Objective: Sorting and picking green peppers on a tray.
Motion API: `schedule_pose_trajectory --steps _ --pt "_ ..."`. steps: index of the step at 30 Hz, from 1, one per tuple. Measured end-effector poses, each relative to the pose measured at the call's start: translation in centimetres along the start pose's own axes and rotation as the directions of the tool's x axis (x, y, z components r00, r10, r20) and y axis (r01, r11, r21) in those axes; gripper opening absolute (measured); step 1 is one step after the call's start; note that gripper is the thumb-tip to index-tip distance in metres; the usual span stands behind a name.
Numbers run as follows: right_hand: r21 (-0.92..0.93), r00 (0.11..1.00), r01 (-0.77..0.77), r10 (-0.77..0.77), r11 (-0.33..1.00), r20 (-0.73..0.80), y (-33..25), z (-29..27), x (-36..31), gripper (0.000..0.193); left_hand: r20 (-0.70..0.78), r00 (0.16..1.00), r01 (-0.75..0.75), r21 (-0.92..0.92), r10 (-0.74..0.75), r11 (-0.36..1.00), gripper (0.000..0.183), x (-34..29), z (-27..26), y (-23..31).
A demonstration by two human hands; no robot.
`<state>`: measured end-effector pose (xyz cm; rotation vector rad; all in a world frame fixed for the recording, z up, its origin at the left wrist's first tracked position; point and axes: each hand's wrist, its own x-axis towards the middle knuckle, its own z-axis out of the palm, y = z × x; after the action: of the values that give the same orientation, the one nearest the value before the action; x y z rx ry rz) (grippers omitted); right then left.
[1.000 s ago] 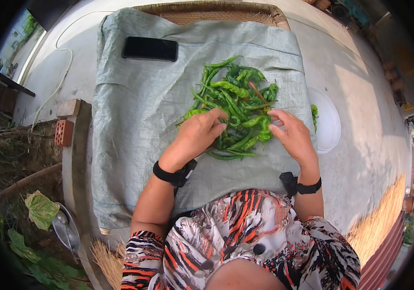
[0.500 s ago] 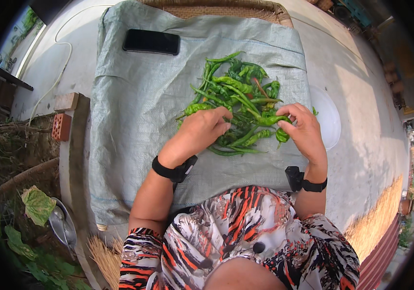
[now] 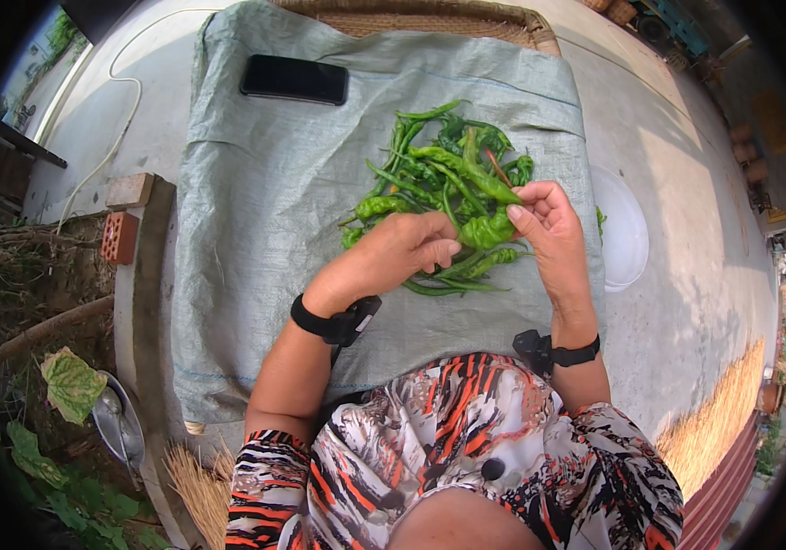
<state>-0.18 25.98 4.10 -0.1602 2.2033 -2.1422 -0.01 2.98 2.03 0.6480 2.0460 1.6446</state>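
A heap of long green chili peppers [image 3: 420,174] lies on a grey-green woven sheet [image 3: 255,257]. Between my hands is a wrinkled green pepper [image 3: 485,231], its right end pinched by the thumb and fingers of my right hand [image 3: 553,229]. Another long pepper's tip touches those same fingers. My left hand [image 3: 393,252] is curled over the near left side of the heap, thumb close to the forefinger, beside the wrinkled pepper's left end. Its fingertips are partly hidden, so what they hold does not show. Each wrist wears a black strap with a small device.
A black phone [image 3: 294,80] lies on the sheet's far left. The sheet covers a woven wicker surface [image 3: 411,20]. On the right, lower down, stands a white basin [image 3: 625,229] with a bit of green at its edge. Bricks [image 3: 119,237] and a soil bed are at left.
My right hand has moved left toward my left hand, and a wrinkled pepper now shows between them. My left hand has shifted slightly right.
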Motion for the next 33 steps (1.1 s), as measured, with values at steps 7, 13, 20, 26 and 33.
schedule_pose_trajectory --steps 7,13,20,26,33 --pt "0.174 0.978 -0.206 0.203 0.963 0.037 1.1 -0.4 0.5 0.030 -0.024 0.999 -0.024 -0.118 0.021 0.993 0.022 -0.2 -0.3 0.4" --pt "0.291 0.956 0.106 -0.016 0.951 -0.293 -0.5 -5.4 1.3 0.030 -0.283 0.959 -0.053 -0.266 -0.025 0.963 0.020 -0.1 -1.0 -0.5" --pt "0.601 0.765 0.285 0.201 0.747 -0.612 0.6 -9.5 0.8 0.026 -0.417 0.906 -0.041 -0.243 -0.066 0.969 0.019 0.0 -1.3 -0.4" --pt "-0.515 0.989 -0.012 0.085 0.857 0.120 1.9 -0.3 0.5 0.030 -0.368 0.929 -0.004 -0.104 -0.035 0.995 0.020 0.3 -0.7 -1.7" --pt "-0.806 0.981 0.196 -0.105 0.558 0.166 3.9 2.2 0.5 0.025 -0.418 0.908 0.016 0.084 0.020 0.996 0.022 0.3 -0.7 -1.8"
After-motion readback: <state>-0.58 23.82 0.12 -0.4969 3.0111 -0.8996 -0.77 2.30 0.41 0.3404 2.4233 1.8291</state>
